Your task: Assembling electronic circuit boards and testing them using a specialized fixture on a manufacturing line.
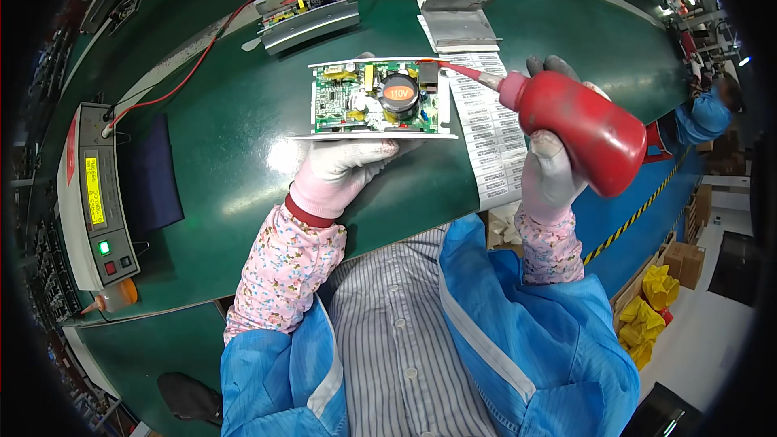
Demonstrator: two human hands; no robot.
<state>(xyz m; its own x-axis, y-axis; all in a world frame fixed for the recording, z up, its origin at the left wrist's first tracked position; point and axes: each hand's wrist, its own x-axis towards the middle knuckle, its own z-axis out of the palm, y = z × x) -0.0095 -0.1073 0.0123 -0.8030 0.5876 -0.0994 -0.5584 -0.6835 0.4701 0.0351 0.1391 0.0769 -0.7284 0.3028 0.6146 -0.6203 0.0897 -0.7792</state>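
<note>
Over the green table (pixel 218 162), the left hand (pixel 346 160) clasps a metal-framed circuit board (pixel 378 103) at 12 o'clock; the right hand (pixel 555 168), curled round a red bottle (pixel 584 131) at 2 o'clock, holds its nozzle (pixel 466 72) at the board's 1 o'clock corner.

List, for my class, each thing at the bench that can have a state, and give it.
Board, held up, components exposed.
Left hand, closed on the board.
Red bottle, tilted, spout toward the board.
Right hand, closed around the red bottle.
Tester, on, screen and green button lit.
Cable, plugged into the tester.
Second board, unheld, components exposed.
Labels, laid flat.
Orange bottle, upright or lying: cannot tell.
</note>
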